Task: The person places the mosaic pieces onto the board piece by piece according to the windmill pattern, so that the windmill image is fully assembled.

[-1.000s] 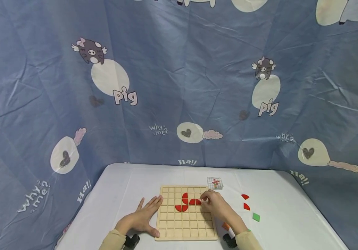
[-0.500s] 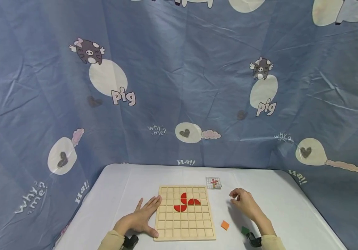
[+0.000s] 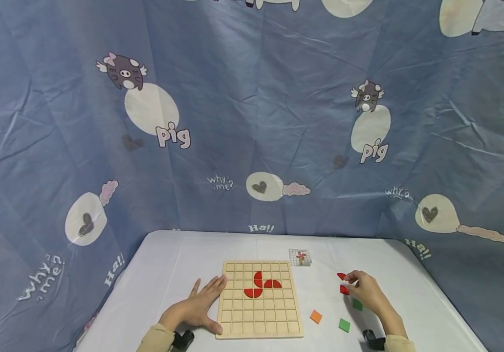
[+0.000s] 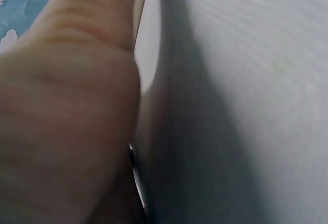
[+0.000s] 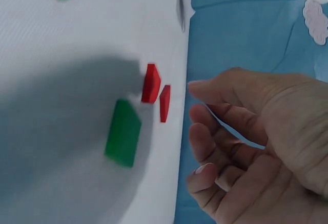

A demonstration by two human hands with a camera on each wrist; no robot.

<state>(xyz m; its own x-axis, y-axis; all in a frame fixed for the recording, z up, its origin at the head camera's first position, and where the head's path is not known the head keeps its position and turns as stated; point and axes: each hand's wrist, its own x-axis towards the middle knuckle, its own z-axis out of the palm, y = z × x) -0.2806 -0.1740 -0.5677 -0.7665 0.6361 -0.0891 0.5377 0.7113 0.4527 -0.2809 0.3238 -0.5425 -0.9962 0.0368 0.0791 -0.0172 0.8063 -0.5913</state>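
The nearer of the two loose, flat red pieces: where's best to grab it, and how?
Probably pinch the nearer flat red piece by opposite edges, coming down from its right, where the person's right hand hovers. Lying flat on the white table, it seems to offer the fingers only its thin rim; the other loose red piece lies just beyond.

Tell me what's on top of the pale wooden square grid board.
Six red quarter-circle pieces lie on the board, paired as three half-discs. The left hand touches its left edge, covering bits of the rim. The surface beneath the pieces is covered and can't be seen.
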